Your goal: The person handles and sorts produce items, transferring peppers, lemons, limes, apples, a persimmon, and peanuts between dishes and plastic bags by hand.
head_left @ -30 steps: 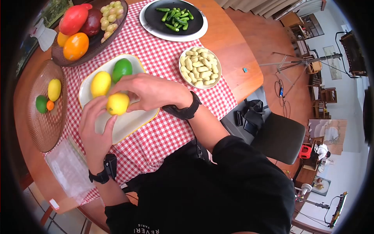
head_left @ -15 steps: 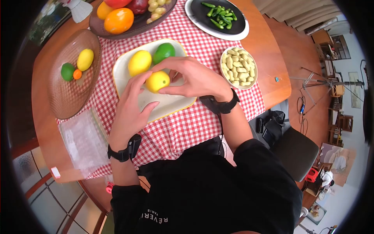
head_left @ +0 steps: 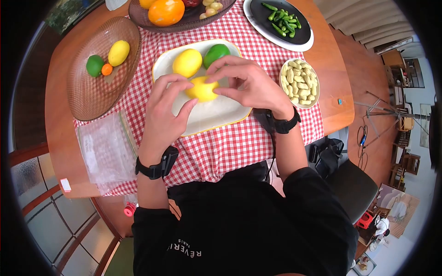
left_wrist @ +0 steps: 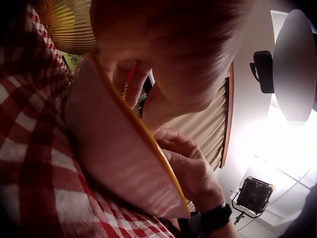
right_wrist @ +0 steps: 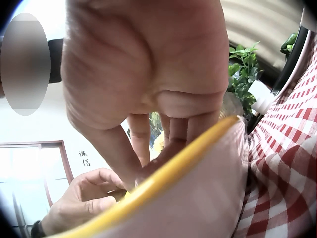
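Observation:
Between the two hands a lemon (head_left: 202, 89), slightly blurred, lies lengthwise over the white yellow-rimmed dish (head_left: 216, 115). The left hand (head_left: 162, 110) has its fingertips and thumb at the lemon's left end. From the other side, the right hand (head_left: 253, 85) pinches the right end between thumb and fingers. Just behind, in the same dish, are another yellow lemon (head_left: 187, 63) and a green fruit (head_left: 216, 55), partly covered by the right hand. Both wrist views show the hands (left_wrist: 185, 166) (right_wrist: 148, 64) past the dish's yellow rim (right_wrist: 183, 166), which hides most of the held lemon.
Left is a brown ribbed plate (head_left: 85, 99) with small fruits; behind, a fruit bowl (head_left: 179, 25). To the right are a black plate (head_left: 267, 30) of green peppers and a bowl of peanuts (head_left: 299, 83). Plastic bags (head_left: 106, 152) lie front left on the table.
The head view has shifted, so the table things appear further right and higher. The held lemon has turned lengthwise between the hands, and the left thumb has come closer to it.

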Tool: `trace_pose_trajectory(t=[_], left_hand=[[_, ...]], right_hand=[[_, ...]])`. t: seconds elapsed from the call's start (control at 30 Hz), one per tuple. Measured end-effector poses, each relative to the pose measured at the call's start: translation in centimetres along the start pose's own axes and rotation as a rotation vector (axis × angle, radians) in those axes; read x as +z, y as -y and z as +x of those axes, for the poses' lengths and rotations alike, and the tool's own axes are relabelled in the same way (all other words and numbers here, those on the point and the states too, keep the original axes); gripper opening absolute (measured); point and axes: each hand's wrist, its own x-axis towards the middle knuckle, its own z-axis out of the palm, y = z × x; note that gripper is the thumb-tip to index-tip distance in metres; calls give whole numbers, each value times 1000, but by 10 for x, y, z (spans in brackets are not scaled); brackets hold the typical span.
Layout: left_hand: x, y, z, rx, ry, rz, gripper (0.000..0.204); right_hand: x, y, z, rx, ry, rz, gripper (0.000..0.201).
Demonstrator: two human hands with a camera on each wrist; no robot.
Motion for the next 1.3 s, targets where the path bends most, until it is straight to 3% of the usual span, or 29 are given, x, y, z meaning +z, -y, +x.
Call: trace_pose_trajectory(t=[0.1,0.2,0.27,0.4,0.47,0.57,0.8,0.87,0.97,1.03,1.13,1.3], left_hand=[[1,-1,0,-33,24,-23,43],[3,-4,-2,-105,113,-61,49],[4,-5,-3,-153,161,-75,52],[2,-7,-2,-148,181,-71,60],[2,-8,0,-129,165,-77,62],[2,-7,0,-121,125,-107,63],[1,-11,0,26,205,-85,57],[1,-13,0,30,203,-116,56],[2,-12,1,12,105,-123,56],[1,-8,0,-25,46,38,53],[1,-2,-2,-131,133,-65,53],[0,-7,-1,-63,187,-69,55]], right_hand=[[0,-3,-1,-29,-21,48,22],[-4,9,-1,60,2,-3,15],[-5,13,0,217,13,58,16],[-2,10,0,170,-17,82,18],[1,6,1,16,-65,156,21],[3,2,2,-50,-117,215,21],[-2,8,2,47,-83,63,28],[-4,14,1,228,2,77,33],[-6,14,2,217,80,36,36],[0,7,1,166,68,38,36],[1,7,2,115,71,-5,36],[-2,8,1,79,91,-55,34]])
